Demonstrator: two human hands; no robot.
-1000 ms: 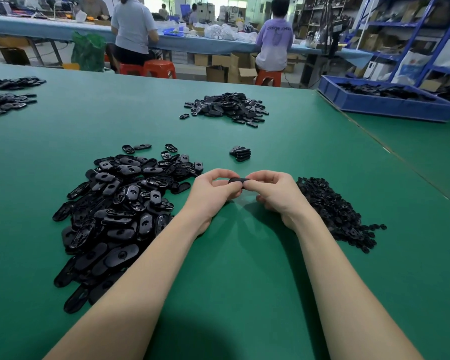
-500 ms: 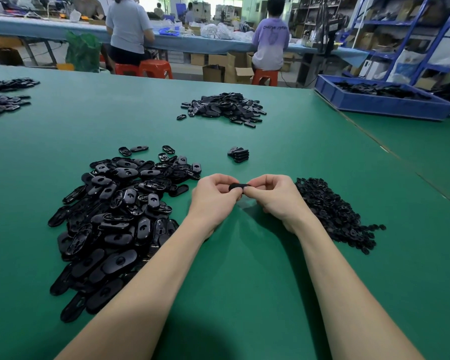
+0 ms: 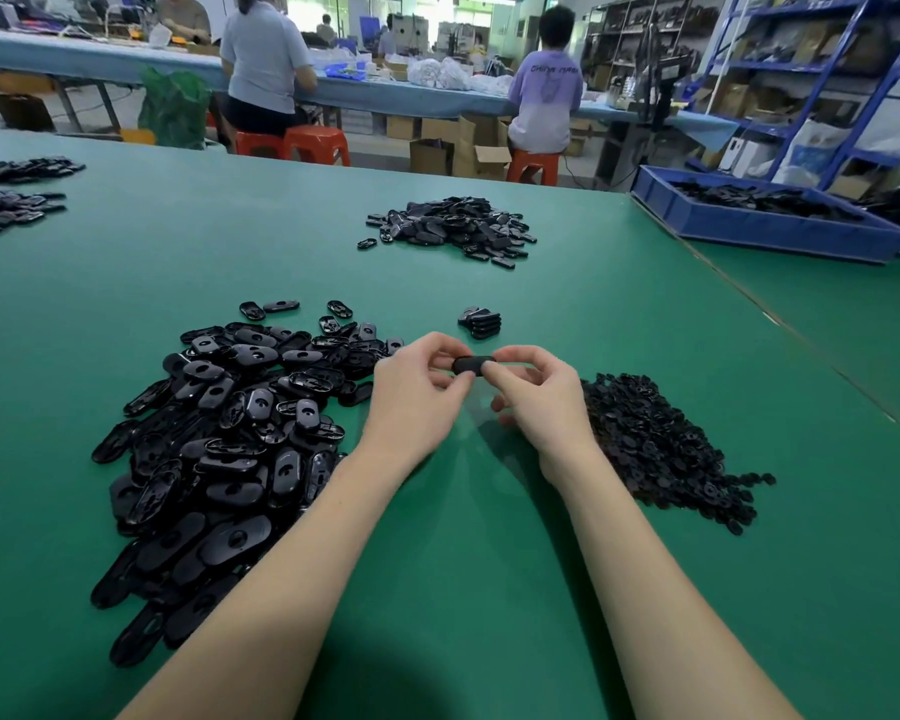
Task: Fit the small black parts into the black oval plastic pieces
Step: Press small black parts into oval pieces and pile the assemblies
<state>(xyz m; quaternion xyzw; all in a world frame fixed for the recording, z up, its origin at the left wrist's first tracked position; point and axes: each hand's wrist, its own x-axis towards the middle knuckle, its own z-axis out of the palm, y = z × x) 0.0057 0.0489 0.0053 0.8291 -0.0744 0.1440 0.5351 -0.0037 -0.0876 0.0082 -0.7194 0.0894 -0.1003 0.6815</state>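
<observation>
Two bare forearms reach forward over the green felt-covered table (image 3: 489, 589), and just above its surface the left hand (image 3: 417, 392) and the right hand (image 3: 539, 397) meet around a single black oval plastic piece (image 3: 471, 366). The left thumb and curled fingers pinch its left end, while the right thumb and forefinger pinch its right end; the remaining right fingers are tucked under, and whether a small part sits inside the piece cannot be told. Just left of the left forearm spreads a large heap of black oval plastic pieces (image 3: 219, 449), many showing a round hole in the face. Just beside the right wrist lies a heap of small black ring-like parts (image 3: 661, 449). A little beyond the hands sits a small neat stack of black oval pieces (image 3: 480, 322). Farther back, mid-table, is another loose pile of black oval pieces (image 3: 453, 226), with two more dark piles (image 3: 11, 200) at the far left edge. At the far right stands a blue plastic tray (image 3: 765, 228) holding black parts. Behind the table, people sit on red stools (image 3: 315, 142) at a long blue bench.
</observation>
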